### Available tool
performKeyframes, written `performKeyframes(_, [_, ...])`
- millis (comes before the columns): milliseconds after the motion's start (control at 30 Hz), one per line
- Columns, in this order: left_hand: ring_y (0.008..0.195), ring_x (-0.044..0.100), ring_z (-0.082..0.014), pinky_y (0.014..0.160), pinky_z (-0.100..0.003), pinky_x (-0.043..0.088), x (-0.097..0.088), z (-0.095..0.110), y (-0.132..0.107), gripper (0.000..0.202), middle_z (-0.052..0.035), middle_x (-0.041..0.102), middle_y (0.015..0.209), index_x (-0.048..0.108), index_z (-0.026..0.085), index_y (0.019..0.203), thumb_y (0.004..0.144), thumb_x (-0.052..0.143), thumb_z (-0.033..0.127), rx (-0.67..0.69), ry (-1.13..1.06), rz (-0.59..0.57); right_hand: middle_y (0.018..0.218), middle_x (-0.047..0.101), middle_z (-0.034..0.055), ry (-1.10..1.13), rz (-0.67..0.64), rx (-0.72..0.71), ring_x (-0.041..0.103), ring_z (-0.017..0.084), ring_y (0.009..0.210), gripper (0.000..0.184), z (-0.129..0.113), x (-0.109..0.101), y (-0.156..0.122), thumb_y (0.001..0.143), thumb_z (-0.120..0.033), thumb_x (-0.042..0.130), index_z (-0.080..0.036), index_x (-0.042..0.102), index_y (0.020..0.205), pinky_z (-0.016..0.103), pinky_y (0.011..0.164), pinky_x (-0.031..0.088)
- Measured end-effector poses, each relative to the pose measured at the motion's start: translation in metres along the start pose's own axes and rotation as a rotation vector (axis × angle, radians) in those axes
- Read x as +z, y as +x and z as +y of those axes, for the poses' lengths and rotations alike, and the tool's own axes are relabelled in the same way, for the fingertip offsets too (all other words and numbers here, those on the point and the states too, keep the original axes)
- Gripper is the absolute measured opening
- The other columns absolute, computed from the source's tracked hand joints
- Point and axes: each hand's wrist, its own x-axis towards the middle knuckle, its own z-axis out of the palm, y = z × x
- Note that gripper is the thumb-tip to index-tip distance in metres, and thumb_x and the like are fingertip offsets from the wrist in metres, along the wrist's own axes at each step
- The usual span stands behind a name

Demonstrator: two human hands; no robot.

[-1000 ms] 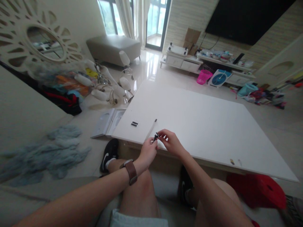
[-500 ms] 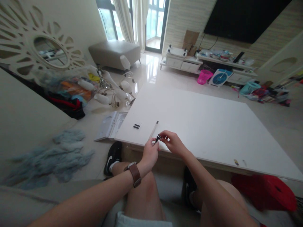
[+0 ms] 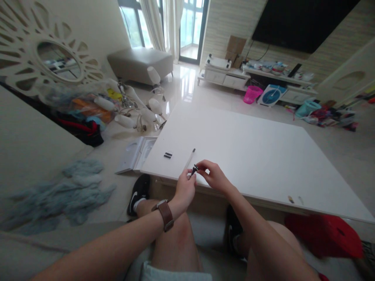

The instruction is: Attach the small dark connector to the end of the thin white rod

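Just over the near edge of the white tabletop [image 3: 240, 152], my left hand [image 3: 186, 185] is closed around a small dark piece [image 3: 193, 170] that points up and away from me. What kind of piece it is, I cannot make out. The fingertips of my right hand [image 3: 211, 173] pinch its upper end from the other side. Behind my left hand lies a thin white stick with a dark tip [image 3: 190, 158], its lower end hidden by that hand. Farther left on the tabletop are short black strips [image 3: 168, 155] side by side.
An open white box [image 3: 136, 156] stands on the floor by the table's left corner, near a lamp with several white shades [image 3: 148, 114]. Small bits [image 3: 290, 199] lie at the near right. A red object [image 3: 328, 234] is beside my leg, grey-blue cloth [image 3: 70, 195] at left.
The view has shifted very slightly. Both hands stay together on the dark piece, with only a small movement of the right fingers at its upper end.
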Motion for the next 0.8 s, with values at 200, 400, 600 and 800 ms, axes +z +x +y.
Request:
performKeyframes(200, [0.043,0.036,-0.0066,0.046,-0.019,0.028,0.001,0.005,-0.0019,0.022,0.0058,0.048,0.061,0.055,0.019,0.105,0.086,0.051,0.031,-0.004,-0.041,-0.014,0.09,0.066,0.0035,0.052,0.04,-0.025,0.06,0.015,0.08,0.013,0.0005,0.0035,0.0008,0.089,-0.014,0.057,-0.02,0.066,0.097,0.028,0.072,0.048])
performKeyframes(400, [0.042,0.034,-0.0061,0.045,-0.019,0.027,0.0004,0.0076,-0.002,0.025,0.0062,0.047,0.061,0.055,0.019,0.105,0.085,0.053,0.033,-0.018,-0.102,-0.042,0.091,0.068,0.0036,0.142,0.056,-0.006,0.063,0.016,0.085,0.01,0.003,0.0039,0.0012,0.09,-0.019,0.06,-0.02,0.069,0.095,0.029,0.075,0.05])
performKeyframes(600, [0.043,0.035,-0.0062,0.045,-0.018,0.027,0.0005,0.0088,-0.0019,0.025,0.0067,0.046,0.059,0.056,0.019,0.103,0.083,0.056,0.034,-0.019,-0.102,-0.021,0.088,0.069,0.0036,0.13,0.07,0.019,0.063,0.016,0.082,0.009,0.002,0.0046,0.0017,0.09,-0.02,0.062,-0.019,0.07,0.094,0.028,0.073,0.05])
performKeyframes(800, [0.042,0.034,-0.0061,0.046,-0.019,0.027,0.0003,0.0101,-0.0021,0.021,0.0066,0.047,0.06,0.055,0.019,0.1,0.083,0.056,0.031,-0.012,-0.119,-0.017,0.087,0.07,0.0037,0.139,0.093,0.04,0.064,0.017,0.082,0.007,0.002,0.0055,0.0033,0.087,-0.02,0.064,-0.02,0.07,0.091,0.029,0.074,0.05])
